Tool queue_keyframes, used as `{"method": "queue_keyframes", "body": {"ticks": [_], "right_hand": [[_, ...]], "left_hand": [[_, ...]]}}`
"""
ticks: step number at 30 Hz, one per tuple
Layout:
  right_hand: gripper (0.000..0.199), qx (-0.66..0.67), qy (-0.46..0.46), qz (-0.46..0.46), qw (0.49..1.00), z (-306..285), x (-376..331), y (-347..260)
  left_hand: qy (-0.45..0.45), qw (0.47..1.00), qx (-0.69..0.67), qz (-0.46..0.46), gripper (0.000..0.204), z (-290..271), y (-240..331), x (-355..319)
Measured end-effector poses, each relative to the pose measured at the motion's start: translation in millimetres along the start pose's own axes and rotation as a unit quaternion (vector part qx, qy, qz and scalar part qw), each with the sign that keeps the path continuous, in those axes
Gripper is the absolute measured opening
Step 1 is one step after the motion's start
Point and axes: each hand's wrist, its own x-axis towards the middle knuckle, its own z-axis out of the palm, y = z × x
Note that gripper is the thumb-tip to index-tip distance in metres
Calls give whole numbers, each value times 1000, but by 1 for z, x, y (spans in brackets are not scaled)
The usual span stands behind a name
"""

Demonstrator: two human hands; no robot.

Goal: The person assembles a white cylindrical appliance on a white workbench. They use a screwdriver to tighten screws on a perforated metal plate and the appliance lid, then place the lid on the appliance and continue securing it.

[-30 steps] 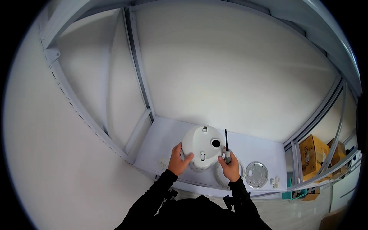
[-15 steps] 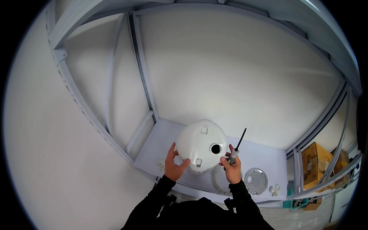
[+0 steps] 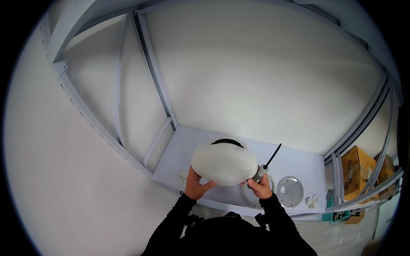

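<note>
A white rounded plastic housing (image 3: 224,165) is held up over the table, tilted, with a dark opening near its far edge. My left hand (image 3: 195,186) grips its lower left side, thumb toward the front. On the other side, my right hand (image 3: 262,187) has a screwdriver (image 3: 265,166) in its grasp, grey-handled, its dark shaft pointing up and away. The right fingers also meet the housing's lower right edge, partly hidden there. A pale ring (image 3: 247,198) lies behind the right hand, mostly covered. Beside it rests a clear perforated round disc (image 3: 290,192).
Several small white round pieces (image 3: 311,201) sit at the right end of the pale table (image 3: 171,155). Small light parts (image 3: 183,176) lie left of my left hand. Metal frame posts (image 3: 156,68) surround the table. Cardboard boxes (image 3: 358,173) and a teal bin (image 3: 329,216) stand beyond the right side.
The housing has been tipped over: its face with the round hole and two small tabs has turned out of sight, and a smooth side with a dark opening shows. The screwdriver remains in my right hand.
</note>
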Motion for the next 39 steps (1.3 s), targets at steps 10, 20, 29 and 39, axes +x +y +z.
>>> {"method": "queue_keyframes", "body": {"ticks": [10,20,29,39], "right_hand": [[44,-41,20,-18,999,12,-20,-1],[33,-47,-120,-56,990,21,-17,-29],[25,-262,-176,-171,933,40,-3,-56],[33,-453,-165,-202,852,58,23,-35]], "left_hand": [[-18,1000,-8,-21,81,0,-3,-12],[-16,999,12,27,81,4,8,-21],[34,938,-291,-185,56,-23,-4,-20],[89,891,-430,-116,58,-43,42,-39]]}}
